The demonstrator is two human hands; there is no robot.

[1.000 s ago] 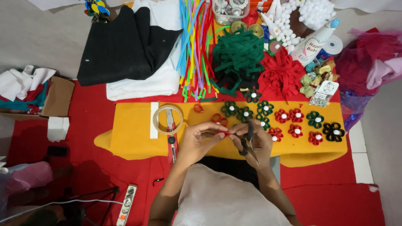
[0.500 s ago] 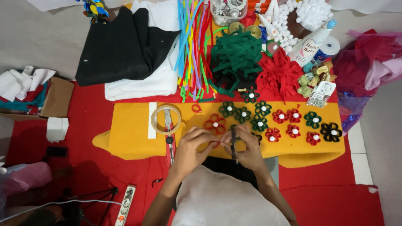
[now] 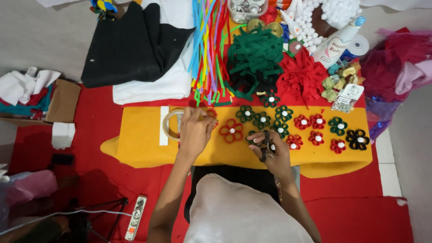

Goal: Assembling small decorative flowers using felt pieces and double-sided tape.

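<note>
My left hand (image 3: 195, 131) reaches forward over the yellow felt sheet (image 3: 139, 139). Its fingertips rest on a small red felt loop (image 3: 212, 112) beside a clear tape roll (image 3: 171, 124); the fingers hide whether they grip it. My right hand (image 3: 273, 153) stays near my body, closed around dark-handled scissors (image 3: 266, 140). A red felt flower (image 3: 231, 131) with a white centre lies between the hands. Several green, red and black flowers, such as a green one (image 3: 283, 113), lie in rows to the right.
Behind the sheet are green felt strips (image 3: 254, 58), red strips (image 3: 302, 77), coloured pipe cleaners (image 3: 209, 45), black cloth (image 3: 135, 45), white cloth (image 3: 150, 86) and a glue bottle (image 3: 335, 42). A cardboard box (image 3: 63, 101) sits left, a power strip (image 3: 135, 218) near left.
The hands, earlier together in front of me, have parted. My left hand moved forward to the red loop by the tape roll; my right hand kept the scissors.
</note>
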